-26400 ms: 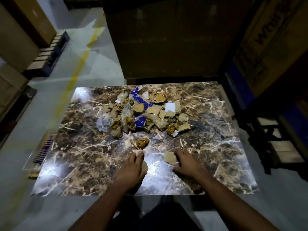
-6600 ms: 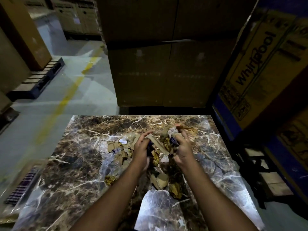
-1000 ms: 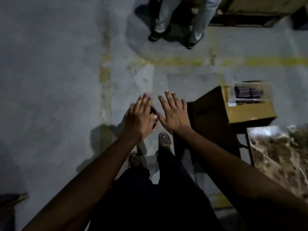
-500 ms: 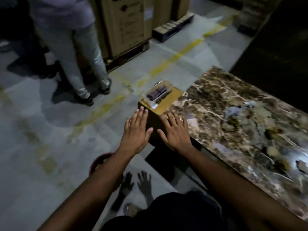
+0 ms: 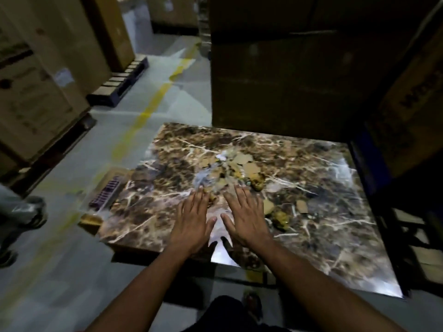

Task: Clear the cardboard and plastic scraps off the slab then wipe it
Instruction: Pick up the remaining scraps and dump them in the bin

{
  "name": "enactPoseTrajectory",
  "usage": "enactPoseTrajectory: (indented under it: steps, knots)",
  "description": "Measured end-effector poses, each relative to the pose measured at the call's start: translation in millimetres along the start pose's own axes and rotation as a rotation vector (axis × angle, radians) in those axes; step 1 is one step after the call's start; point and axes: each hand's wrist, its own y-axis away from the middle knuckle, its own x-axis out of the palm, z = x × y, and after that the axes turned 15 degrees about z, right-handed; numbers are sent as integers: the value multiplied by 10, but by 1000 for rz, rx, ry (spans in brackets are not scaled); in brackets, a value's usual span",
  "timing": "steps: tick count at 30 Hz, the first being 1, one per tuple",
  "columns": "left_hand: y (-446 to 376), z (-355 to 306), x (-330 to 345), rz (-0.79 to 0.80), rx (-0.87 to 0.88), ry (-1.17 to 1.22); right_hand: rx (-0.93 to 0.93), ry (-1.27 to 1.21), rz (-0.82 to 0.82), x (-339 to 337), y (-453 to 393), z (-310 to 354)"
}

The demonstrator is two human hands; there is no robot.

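Left hand: my left hand [image 5: 191,224] was flat and released, fingers straight, palm down over the slab [image 5: 335,236], grasping nothing.
Right hand: my right hand [image 5: 247,218] was likewise spread and empty, just beside the left, thumbs nearly meeting.
Contact: I could not tell whether my palms touched the stone or hung just above it.
Scraps ahead: the main heap of cardboard and plastic scraps [image 5: 230,168] lay right beyond my fingertips, blurred.
Scraps to the right: a few loose cardboard bits [image 5: 300,206] and a crumpled yellowish lump [image 5: 281,218] sat just right of my right hand.
Further left: a small box with a purple item [image 5: 106,191] stood past the slab's left edge.
Beyond: big cartons [image 5: 275,80] rose behind the slab.
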Motion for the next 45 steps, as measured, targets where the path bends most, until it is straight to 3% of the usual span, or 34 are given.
enactPoseTrajectory:
  steps: [5,10,13,16,23,27,30,33,36,39,42,45]
  knots:
    - [-534,-591,344,141,114,-164,97,-54,0,90,145,-862]
    - [-756,-859,494,148,38,-110,278,-136,27,143,363,-1501]
    - [-851,-816,557,168,-94,-8,379,-214,39,255,454,-1801]
    - [-885,-740,616,175,-171,66,416,-348,67,425,469,-1895]
    - [-955,-718,635,238,42,91,496,-418,110,524,128,-1544]
    - [-1045,-727,585,230,129,88,429,-351,181,478,-144,-1362]
    - [-1098,-643,439,181,102,53,326,-293,170,412,-253,-1315]
    - [-1007,-413,289,-9,46,151,291,-343,34,289,-345,-1409]
    - [-825,-35,330,-193,-131,215,304,-400,-18,98,-585,-1571]
    - [-713,285,538,-139,-299,282,211,-339,68,-27,-941,-1657]
    - [-751,377,736,-7,-264,364,121,-334,157,17,-1180,-1586]
    - [-894,286,722,2,-209,447,78,-366,185,171,-1195,-1445]
